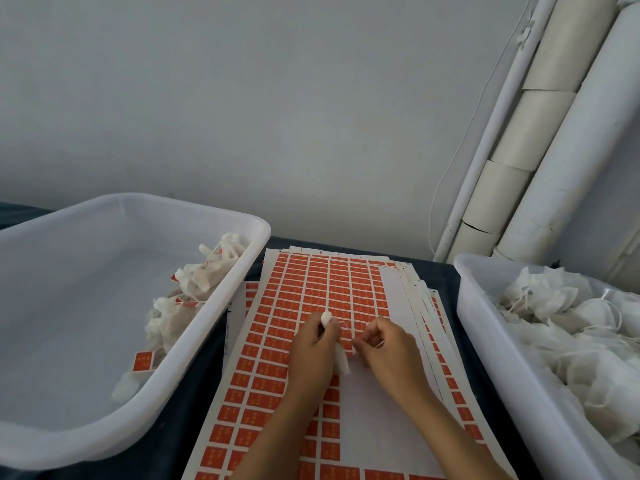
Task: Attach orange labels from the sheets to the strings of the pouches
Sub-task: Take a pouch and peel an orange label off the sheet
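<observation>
While your left hand point(311, 351) gripped a white pouch point(341, 360) over the top label sheet point(294, 306), your right hand point(388, 344) pinched its string point(346, 325) just beside it, both hands between two white tubs point(485, 341) on the bench point(194, 386).

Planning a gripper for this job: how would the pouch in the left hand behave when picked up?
Probably floppy: the pouch sags limply below the left hand. Likely light, since fingers alone carry it. Its string looks thin, so it may snag or slip.
</observation>
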Tool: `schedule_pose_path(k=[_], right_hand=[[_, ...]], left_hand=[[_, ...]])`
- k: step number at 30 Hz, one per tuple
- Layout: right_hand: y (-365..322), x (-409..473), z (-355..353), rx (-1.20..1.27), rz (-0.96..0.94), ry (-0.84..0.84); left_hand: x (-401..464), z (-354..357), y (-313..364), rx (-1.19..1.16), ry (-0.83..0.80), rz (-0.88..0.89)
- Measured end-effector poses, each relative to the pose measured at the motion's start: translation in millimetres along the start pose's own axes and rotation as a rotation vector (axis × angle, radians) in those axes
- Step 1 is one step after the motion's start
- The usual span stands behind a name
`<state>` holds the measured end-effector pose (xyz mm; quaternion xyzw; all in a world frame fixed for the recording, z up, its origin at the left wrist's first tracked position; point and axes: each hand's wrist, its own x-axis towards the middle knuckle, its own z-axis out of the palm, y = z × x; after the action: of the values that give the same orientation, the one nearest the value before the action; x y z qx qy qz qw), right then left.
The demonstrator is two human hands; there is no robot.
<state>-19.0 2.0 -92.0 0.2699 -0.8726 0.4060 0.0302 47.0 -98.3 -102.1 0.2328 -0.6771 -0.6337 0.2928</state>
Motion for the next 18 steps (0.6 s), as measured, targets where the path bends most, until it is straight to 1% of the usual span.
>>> schedule_pose_path(k=[3, 8, 10, 13, 18], right_hand=[[1.1, -0.5, -0.3, 0.059, 0.024, 0.050], [3.7, -0.1, -11.9, 0.303, 0.076, 0.317], [5.5, 1.9, -16.6, 0.387, 0.117, 0.392], [6.7, 4.2, -21.8, 0.453, 0.134, 0.433], [3.1, 2.7, -24.4, 0.545, 0.108, 0.470]], left_hand=[[-1.2, -1.7, 3.4, -0.018, 0.001, 0.012], [-0.4, -3.6, 8.5, -0.102, -0.005, -0.069], [0.9, -3.5, 9.7, -0.110, -0.012, -0.086], [1.0, -4.3, 13.2, -0.133, -0.026, -0.080], [-2.3, -4.8, 17.0, -0.155, -0.053, -0.009]])
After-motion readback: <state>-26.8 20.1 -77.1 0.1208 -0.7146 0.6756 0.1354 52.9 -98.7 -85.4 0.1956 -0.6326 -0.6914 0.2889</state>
